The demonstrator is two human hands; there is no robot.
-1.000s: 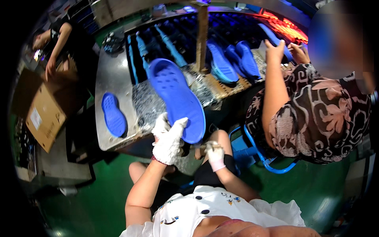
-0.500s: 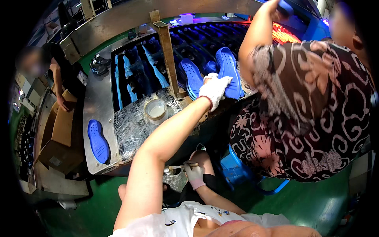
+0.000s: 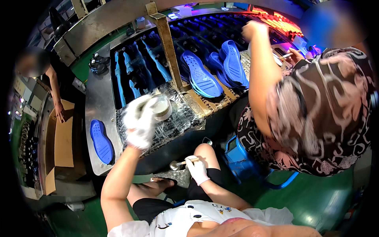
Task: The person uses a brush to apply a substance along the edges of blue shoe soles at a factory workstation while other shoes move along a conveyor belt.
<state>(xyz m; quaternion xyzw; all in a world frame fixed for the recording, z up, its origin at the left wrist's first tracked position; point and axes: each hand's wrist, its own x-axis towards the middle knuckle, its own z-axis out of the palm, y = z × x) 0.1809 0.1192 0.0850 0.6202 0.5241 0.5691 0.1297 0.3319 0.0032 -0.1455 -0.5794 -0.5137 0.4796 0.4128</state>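
My left hand (image 3: 139,121), in a white glove, hangs over the near left part of the bench, beside a round tub (image 3: 162,108) with pale contents. Motion smears its fingers, and no object shows in it. Low over my lap, my right hand (image 3: 196,169) in a white glove is closed round the wooden handle of a brush (image 3: 181,162), whose head points left. Beyond the tub a blue shoe sole (image 3: 202,77) lies on cardboard. More blue soles (image 3: 235,61) are piled to its right. Another blue sole (image 3: 101,143) lies alone on the bench's left end.
A wooden post (image 3: 169,55) rises between me and a dark conveyor (image 3: 144,73) bearing blue strips. On my right sits a co-worker in a patterned blouse (image 3: 316,106), on a blue stool (image 3: 241,158). At far left, another person's hand touches an open cardboard box (image 3: 65,138).
My left hand has left the blue soles at the right and swung left to beside the tub. My right hand still holds the brush. The co-worker's raised arm has come down toward the bench.
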